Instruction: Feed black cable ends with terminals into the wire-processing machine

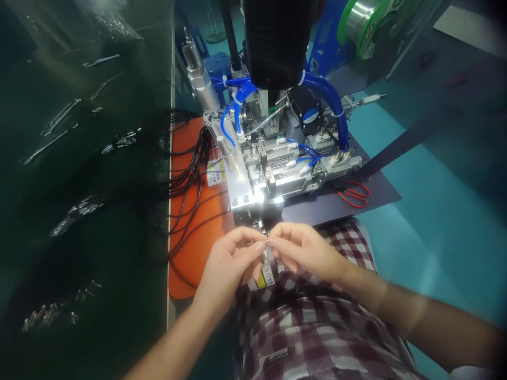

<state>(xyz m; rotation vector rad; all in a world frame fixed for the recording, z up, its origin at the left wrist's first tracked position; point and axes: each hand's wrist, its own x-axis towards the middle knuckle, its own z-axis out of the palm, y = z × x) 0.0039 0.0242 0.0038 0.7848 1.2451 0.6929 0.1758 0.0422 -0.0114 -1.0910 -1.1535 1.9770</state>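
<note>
My left hand (233,256) and my right hand (303,248) meet at the front edge of a metal machine (277,184), above my lap. Thumb and index finger of each are pinched together, with the fingertips nearly touching. Between them a tiny pale, thin piece (269,240) shows; it is too small to identify. Both hands are closed around it or right beside it. Just behind the fingertips is the machine's brightly lit front part. A label with a yellow mark (261,278) lies below the hands.
Black cables (192,179) cross an orange mat (188,253) at the left. Bundles of metal-tipped leads (83,206) lie on the dark green table (130,327). Red-handled scissors (354,195) rest right of the machine. A black cylinder (277,42) and a wire spool (362,24) are above.
</note>
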